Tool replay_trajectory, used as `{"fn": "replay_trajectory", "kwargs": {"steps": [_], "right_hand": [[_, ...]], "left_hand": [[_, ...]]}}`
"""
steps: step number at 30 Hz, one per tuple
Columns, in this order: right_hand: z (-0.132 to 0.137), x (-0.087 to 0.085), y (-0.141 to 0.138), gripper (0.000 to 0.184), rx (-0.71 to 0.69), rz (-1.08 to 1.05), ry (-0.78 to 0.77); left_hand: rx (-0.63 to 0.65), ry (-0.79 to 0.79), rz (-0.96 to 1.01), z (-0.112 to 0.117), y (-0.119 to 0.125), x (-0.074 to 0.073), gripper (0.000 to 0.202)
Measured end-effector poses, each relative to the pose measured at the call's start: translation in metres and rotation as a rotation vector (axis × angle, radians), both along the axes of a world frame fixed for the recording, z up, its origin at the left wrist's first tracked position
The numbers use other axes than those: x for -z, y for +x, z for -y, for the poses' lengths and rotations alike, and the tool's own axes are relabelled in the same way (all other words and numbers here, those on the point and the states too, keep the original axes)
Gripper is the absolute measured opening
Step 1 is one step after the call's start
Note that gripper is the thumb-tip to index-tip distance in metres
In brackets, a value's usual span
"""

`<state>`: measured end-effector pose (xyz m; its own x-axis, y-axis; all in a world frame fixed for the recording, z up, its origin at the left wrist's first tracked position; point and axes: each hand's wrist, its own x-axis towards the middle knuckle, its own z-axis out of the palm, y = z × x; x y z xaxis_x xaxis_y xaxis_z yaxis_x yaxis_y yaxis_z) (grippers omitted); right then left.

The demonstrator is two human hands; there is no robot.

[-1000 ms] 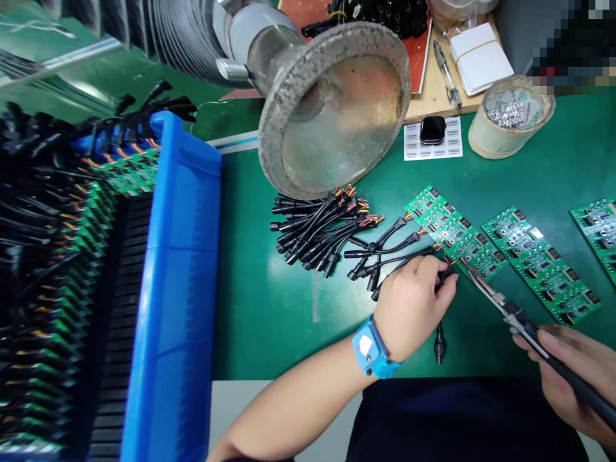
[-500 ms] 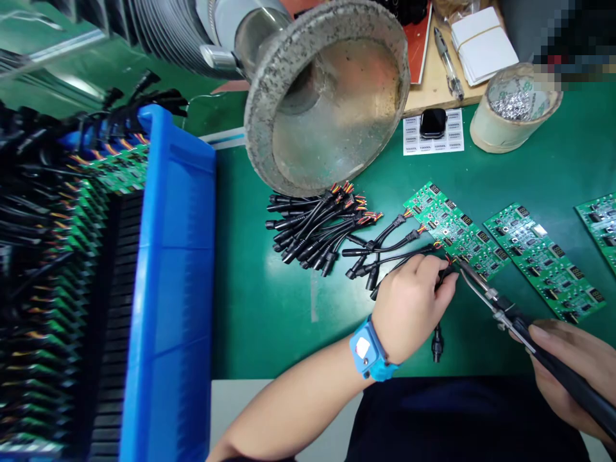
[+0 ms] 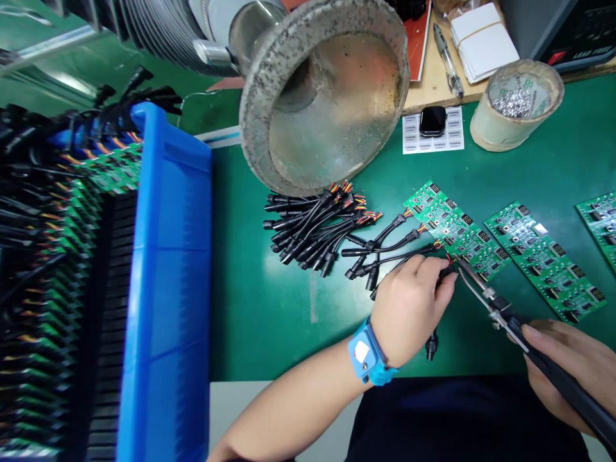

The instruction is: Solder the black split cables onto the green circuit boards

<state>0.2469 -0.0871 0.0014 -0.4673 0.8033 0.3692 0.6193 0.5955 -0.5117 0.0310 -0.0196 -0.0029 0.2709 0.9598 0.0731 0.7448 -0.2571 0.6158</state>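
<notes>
My left hand (image 3: 412,300), with a blue wrist strap (image 3: 368,353) behind it, pinches a black cable (image 3: 432,346) near its coloured wire ends. Those wires meet the lower left edge of a green circuit board (image 3: 457,228). My right hand (image 3: 570,369) is wrapped round the black handle of a soldering iron (image 3: 500,308). A thin metal tube runs along the iron, and its tip is at the wires beside my left fingertips. Other black cables (image 3: 385,253) extend from the same board edge. The exact contact at the tip is too small to make out.
A fume extractor hood (image 3: 327,102) hangs over a pile of black cables (image 3: 317,224). Left stands a blue bin (image 3: 178,289) with wired boards. More circuit boards (image 3: 543,260) lie to the right. A cardboard roll (image 3: 505,128) with metal shavings and a smartwatch face (image 3: 432,122) sit behind.
The soldering iron and my right hand have shifted slightly left. The hanging end of the held cable has swung a little left. My left hand is nearly still.
</notes>
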Motion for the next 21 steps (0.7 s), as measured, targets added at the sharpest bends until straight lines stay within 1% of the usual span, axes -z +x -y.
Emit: {"fn": "replay_trajectory", "kwargs": {"steps": [3, 9, 12, 17, 21], "right_hand": [[-0.0015, -0.0003, -0.0007, 0.055, -0.004, 0.023, 0.030], [-0.0012, 0.0034, 0.0022, 0.051, -0.067, 0.003, 0.060], [0.0005, 0.0032, 0.0018, 0.052, -0.049, -0.007, 0.016], [-0.0006, 0.0004, -0.0004, 0.047, -0.018, 0.025, 0.078], [-0.0023, -0.0004, -0.0017, 0.051, -0.034, 0.004, 0.067]], "left_hand": [[-0.012, 0.014, -0.006, -0.0001, 0.0007, -0.0003, 0.013], [-0.027, 0.039, -0.047, -0.0002, 0.0020, -0.0017, 0.013], [-0.019, 0.028, -0.039, -0.0004, 0.0010, -0.0020, 0.013], [-0.017, -0.005, -0.003, -0.0017, -0.0008, -0.0018, 0.012], [-0.023, -0.017, 0.026, -0.0011, -0.0003, -0.0008, 0.011]]}}
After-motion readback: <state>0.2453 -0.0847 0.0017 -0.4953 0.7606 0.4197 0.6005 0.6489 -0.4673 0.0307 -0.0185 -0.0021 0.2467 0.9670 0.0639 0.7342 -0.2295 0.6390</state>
